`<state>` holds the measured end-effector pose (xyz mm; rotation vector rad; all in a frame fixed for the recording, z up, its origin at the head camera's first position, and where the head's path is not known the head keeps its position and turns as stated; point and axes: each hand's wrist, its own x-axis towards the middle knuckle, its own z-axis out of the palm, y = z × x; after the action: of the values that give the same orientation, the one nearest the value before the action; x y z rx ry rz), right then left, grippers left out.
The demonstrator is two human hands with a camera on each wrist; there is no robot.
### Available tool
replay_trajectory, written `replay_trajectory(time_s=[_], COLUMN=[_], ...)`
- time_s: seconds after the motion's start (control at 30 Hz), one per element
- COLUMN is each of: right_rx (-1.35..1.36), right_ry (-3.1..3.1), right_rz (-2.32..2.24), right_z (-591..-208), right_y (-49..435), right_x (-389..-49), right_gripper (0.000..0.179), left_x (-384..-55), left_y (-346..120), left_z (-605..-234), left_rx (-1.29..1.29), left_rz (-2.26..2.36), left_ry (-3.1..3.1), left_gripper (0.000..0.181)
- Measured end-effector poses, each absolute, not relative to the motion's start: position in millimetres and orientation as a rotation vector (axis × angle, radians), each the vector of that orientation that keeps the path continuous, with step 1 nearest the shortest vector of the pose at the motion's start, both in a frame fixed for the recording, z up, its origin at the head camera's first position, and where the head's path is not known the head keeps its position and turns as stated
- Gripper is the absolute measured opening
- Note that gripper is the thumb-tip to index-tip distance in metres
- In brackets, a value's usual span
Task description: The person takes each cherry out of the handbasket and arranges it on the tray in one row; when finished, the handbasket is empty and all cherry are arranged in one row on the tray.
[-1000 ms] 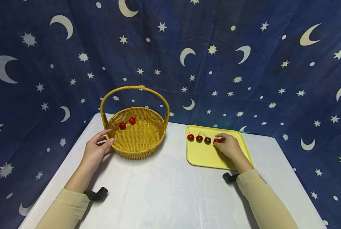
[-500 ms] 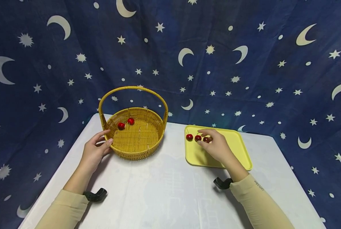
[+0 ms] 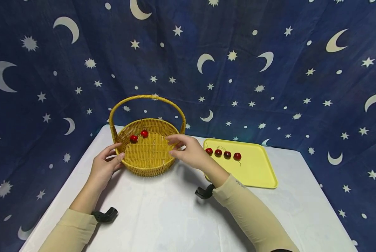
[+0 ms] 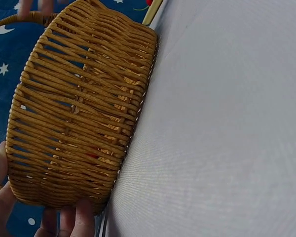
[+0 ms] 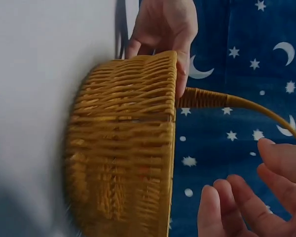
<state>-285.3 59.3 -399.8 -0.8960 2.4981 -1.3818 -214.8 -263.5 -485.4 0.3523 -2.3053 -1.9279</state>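
Note:
My left hand [image 3: 104, 164] grips the left rim of a woven wicker basket [image 3: 150, 171], thumb at the near side. In the left wrist view its fingertips [image 4: 84, 219] lie against the basket's wall. Two red cherries [image 3: 134, 139] rest inside the basket at the back left. My right hand [image 3: 189, 150] is over the basket's right rim, its fingers loosely bent and apart; in the right wrist view nothing shows between the fingers [image 5: 246, 200]. Several dark red cherries with stems [image 3: 227, 155] line up on a yellow tray [image 3: 254, 175] to the right.
The basket's tall arched handle [image 3: 147, 96] rises above the opening, behind the right hand. A white cloth [image 3: 175, 217] covers the table. Behind it hangs a blue curtain [image 3: 232, 80] with moons and stars. Each wrist carries a black camera mount [image 3: 105, 215].
My right hand has left the cherry at the right end of the row and moved left, across the tray to the basket. That cherry stays on the tray. The left hand keeps its place.

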Motion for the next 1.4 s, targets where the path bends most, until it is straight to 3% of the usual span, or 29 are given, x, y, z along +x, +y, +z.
replay_trajectory(time_s=[0.3, 0.6, 0.9, 1.4], right_rx=[-0.898, -0.856, -0.819, -0.88], right_ry=[2.454, 2.445, 2.379, 2.325], right_rz=[-1.335, -1.138, -1.08, -0.772], right_z=[-398.1, -424.0, -452.8, -454.6], right_y=[-4.6, -42.6, -59.5, -63.3], right_x=[-335.7, -369.7, -376.2, -377.9], right_gripper=[0.05, 0.058, 0.08, 0.075], left_x=[-217.2, -212.0, -214.2, -214.0], left_y=[-261.3, -265.5, -266.0, -264.7], left_z=[-483.8, -485.2, -488.1, -488.7], left_rx=[0.338, 0.35, 0.358, 0.353], left_rz=[-1.94, -1.919, -1.928, -1.939], left_ry=[-2.289, -2.295, -2.297, -2.275], left_gripper=[0.06, 0.06, 0.06, 0.06])
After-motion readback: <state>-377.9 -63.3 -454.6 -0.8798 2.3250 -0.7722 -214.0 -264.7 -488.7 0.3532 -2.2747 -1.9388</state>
